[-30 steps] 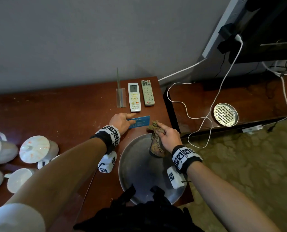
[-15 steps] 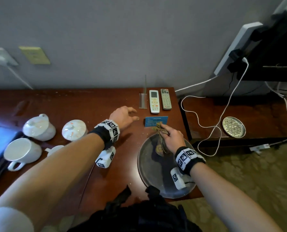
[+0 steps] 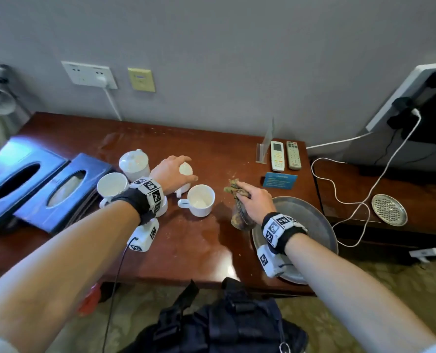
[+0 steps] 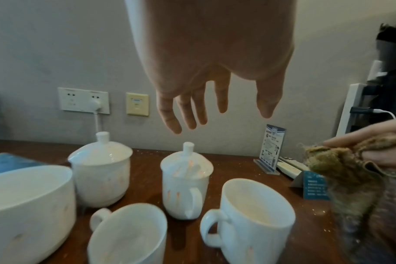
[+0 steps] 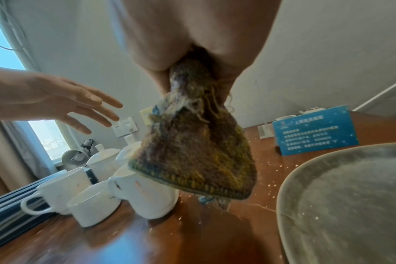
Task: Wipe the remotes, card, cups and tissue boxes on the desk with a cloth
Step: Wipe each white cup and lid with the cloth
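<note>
Soft, fairly dim daylight fills the room; in the right wrist view a window (image 5: 2,53) at far left is blown out white. The glossy bench (image 3: 199,250) carries pale glare patches and soft shadows beside the cups (image 3: 201,200). The head view bends at its edges, and the tissue boxes (image 3: 20,179) smear with motion blur. Both wrist views are grainy, with near cups and cloth (image 5: 192,151) out of focus.
</note>
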